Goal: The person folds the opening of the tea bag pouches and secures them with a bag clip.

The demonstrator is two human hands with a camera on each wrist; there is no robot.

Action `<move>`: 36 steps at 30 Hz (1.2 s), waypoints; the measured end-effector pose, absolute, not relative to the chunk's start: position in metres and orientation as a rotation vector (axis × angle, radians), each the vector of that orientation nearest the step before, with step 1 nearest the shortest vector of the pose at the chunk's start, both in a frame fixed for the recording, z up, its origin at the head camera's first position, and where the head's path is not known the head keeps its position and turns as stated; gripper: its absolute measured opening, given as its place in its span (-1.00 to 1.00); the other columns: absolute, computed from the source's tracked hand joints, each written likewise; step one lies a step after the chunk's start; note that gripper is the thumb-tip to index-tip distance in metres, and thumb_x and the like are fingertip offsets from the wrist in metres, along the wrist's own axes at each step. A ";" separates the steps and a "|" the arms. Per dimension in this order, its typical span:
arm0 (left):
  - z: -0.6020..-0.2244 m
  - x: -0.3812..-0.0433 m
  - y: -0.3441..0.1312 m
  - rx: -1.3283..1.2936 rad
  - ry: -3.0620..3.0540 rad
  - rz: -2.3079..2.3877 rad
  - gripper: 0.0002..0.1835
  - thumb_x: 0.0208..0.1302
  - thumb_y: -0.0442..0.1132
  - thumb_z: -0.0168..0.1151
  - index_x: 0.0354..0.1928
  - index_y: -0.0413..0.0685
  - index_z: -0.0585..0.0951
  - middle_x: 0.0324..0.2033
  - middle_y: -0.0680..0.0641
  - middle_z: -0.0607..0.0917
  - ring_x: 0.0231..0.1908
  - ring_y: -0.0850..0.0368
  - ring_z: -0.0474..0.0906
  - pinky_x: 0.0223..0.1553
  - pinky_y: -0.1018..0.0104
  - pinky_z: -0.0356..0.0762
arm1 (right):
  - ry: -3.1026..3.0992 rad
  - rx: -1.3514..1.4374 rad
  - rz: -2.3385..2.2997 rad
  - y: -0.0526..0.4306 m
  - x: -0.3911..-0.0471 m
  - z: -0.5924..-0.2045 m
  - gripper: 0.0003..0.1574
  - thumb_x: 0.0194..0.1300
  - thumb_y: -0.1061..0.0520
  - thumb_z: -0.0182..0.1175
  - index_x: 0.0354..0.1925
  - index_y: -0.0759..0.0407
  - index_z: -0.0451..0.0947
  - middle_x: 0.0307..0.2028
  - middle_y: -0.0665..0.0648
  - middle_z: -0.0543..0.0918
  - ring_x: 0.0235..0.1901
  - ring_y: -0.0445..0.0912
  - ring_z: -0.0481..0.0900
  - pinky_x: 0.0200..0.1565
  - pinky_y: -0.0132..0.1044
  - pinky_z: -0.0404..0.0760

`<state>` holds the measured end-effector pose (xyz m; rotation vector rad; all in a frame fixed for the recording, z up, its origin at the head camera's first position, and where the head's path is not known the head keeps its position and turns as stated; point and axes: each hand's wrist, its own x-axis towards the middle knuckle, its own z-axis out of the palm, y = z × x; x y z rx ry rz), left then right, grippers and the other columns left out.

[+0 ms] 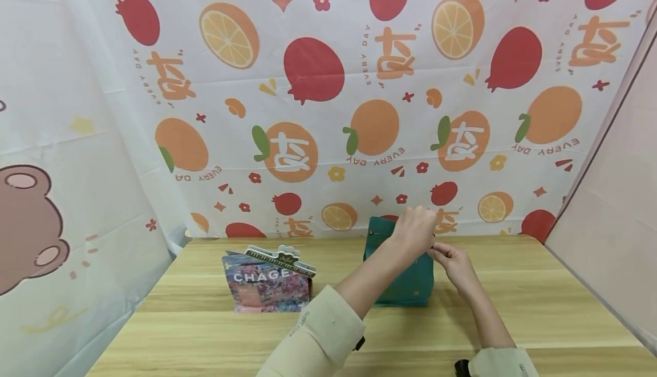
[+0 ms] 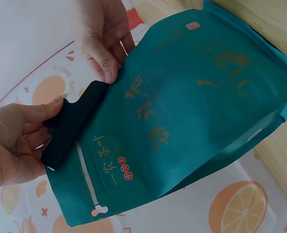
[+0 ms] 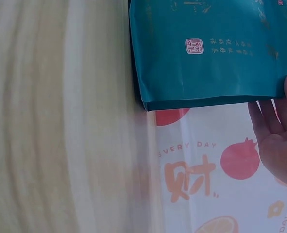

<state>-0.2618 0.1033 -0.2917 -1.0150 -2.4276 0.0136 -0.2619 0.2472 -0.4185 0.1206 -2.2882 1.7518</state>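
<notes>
A teal bag (image 1: 405, 286) with gold lettering stands upright on the wooden table. Across its upper part sits a black clip (image 2: 75, 124), close to a pale strip along the top. My left hand (image 1: 413, 233) grips this clip, with the thumb on its near side and the fingers curled round behind. At the bag's right edge, my right hand (image 1: 457, 267) pinches the teal material just beside the clip's end. In the right wrist view, my right hand (image 3: 279, 141) shows at the bag's edge with its fingers partly behind the bag.
To the left stands a colourful pink and blue bag (image 1: 267, 291) lettered "CHAGE", with a patterned clip (image 1: 281, 259) slanting across its top. A fruit-printed cloth (image 1: 318, 154) hangs behind the table (image 1: 205, 331), and pale cloths flank both sides.
</notes>
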 end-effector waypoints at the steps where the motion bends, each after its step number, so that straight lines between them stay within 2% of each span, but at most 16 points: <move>1: -0.291 -0.262 0.103 -1.015 -2.427 0.023 -0.77 0.19 -0.17 0.25 -0.61 0.02 0.56 -0.77 0.07 0.29 -0.74 0.29 0.12 -0.71 0.51 0.03 | -2.289 0.131 1.748 0.248 -0.262 -0.418 -0.44 0.27 -0.04 0.15 0.07 0.35 0.49 0.02 0.22 0.54 0.14 0.12 0.33 0.11 0.07 0.25; 5: -0.289 -0.262 0.103 -1.023 -2.456 0.042 -0.86 0.18 -0.11 0.27 -0.44 0.02 0.66 -0.76 0.08 0.34 -0.73 0.31 0.19 -0.69 0.53 0.08 | -2.289 0.154 1.746 0.248 -0.262 -0.417 -0.50 0.29 0.04 0.14 0.06 0.37 0.49 -0.01 0.20 0.56 0.11 0.09 0.37 0.10 0.05 0.27; 8: -0.288 -0.261 0.103 -1.007 -2.485 0.068 -0.87 0.18 -0.10 0.27 -0.36 0.03 0.68 -0.74 0.08 0.37 -0.72 0.31 0.22 -0.69 0.52 0.11 | -2.288 0.174 1.754 0.246 -0.262 -0.416 -0.54 0.30 0.07 0.13 0.05 0.37 0.49 -0.03 0.19 0.57 0.06 -0.01 0.42 0.10 0.03 0.30; 14: -0.290 -0.260 0.101 -0.994 -2.483 0.097 -0.86 0.20 -0.09 0.25 -0.42 0.05 0.66 -0.75 0.09 0.33 -0.73 0.31 0.21 -0.69 0.52 0.14 | -2.291 0.188 1.740 0.247 -0.260 -0.415 -0.53 0.29 0.07 0.14 0.05 0.38 0.49 -0.06 0.18 0.59 -0.06 -0.25 0.47 0.08 -0.01 0.32; 20: -0.291 -0.260 0.099 -0.982 -2.508 0.139 -0.88 0.23 -0.06 0.20 -0.36 0.13 0.66 -0.75 0.11 0.38 -0.71 0.31 0.30 -0.66 0.52 0.22 | -2.319 0.161 1.730 0.249 -0.259 -0.414 -0.43 0.28 0.01 0.14 0.10 0.41 0.43 0.00 0.27 0.54 0.00 -0.09 0.45 0.10 0.06 0.27; 23: -0.290 -0.260 0.097 -0.969 -2.532 0.141 -0.88 0.22 -0.04 0.21 -0.27 0.17 0.66 -0.66 0.14 0.48 -0.62 0.31 0.41 -0.54 0.49 0.33 | -2.324 0.168 1.731 0.250 -0.258 -0.414 -0.40 0.29 0.00 0.14 0.12 0.42 0.40 0.02 0.30 0.52 -0.02 -0.14 0.46 0.10 0.06 0.28; 26: -0.288 -0.260 0.093 -0.975 -2.551 0.112 -0.78 0.20 0.01 0.22 -0.16 0.16 0.62 -0.52 0.15 0.58 -0.49 0.29 0.49 -0.41 0.45 0.40 | -2.331 0.198 1.724 0.250 -0.257 -0.413 -0.40 0.28 0.01 0.15 0.13 0.40 0.40 0.03 0.30 0.51 -0.04 -0.20 0.48 0.09 0.03 0.31; 33: -0.282 -0.259 0.078 -0.995 -2.526 0.013 -0.62 0.23 0.09 0.14 0.04 0.16 0.57 -0.34 0.13 0.66 -0.33 0.23 0.54 -0.30 0.37 0.43 | -2.371 0.236 1.745 0.249 -0.253 -0.409 -0.32 0.28 0.00 0.15 0.23 0.36 0.27 0.13 0.34 0.41 0.13 0.13 0.35 0.09 0.03 0.30; 36: -0.279 -0.259 0.069 -0.988 -2.490 -0.004 -0.59 0.24 0.10 0.13 0.09 0.17 0.55 -0.30 0.14 0.67 -0.31 0.21 0.55 -0.24 0.34 0.44 | -2.373 0.233 1.730 0.250 -0.251 -0.404 -0.32 0.30 -0.03 0.13 0.22 0.36 0.27 0.12 0.35 0.41 0.12 0.12 0.35 0.10 0.03 0.29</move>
